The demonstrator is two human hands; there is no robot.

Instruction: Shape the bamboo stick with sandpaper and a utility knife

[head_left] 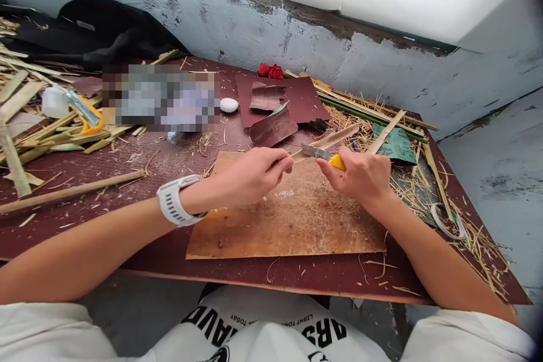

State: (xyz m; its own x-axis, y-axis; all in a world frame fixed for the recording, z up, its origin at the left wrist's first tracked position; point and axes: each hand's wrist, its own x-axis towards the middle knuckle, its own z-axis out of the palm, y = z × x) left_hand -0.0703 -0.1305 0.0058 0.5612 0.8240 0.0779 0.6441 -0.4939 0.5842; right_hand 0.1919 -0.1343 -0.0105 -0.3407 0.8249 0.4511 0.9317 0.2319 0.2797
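Note:
My left hand (265, 172), with a white watch on its wrist, is closed round the near end of a pale bamboo strip (335, 137). The strip slants up and away to the right over the far edge of a worn wooden board (271, 232). In my right hand (365, 175) is a yellow utility knife (337, 162). Its blade points left and lies at the strip, close to my left fingers; whether it touches the strip is hard to tell.
Sandpaper pieces (274, 124), a white oval object (229, 104) and red roses (270, 70) lie beyond the board. Bamboo strips, a yellow-handled tool (89, 116) and a black bag (114, 28) are at left. Shavings, green sandpaper (394, 144) and a tape roll (447, 223) are at right.

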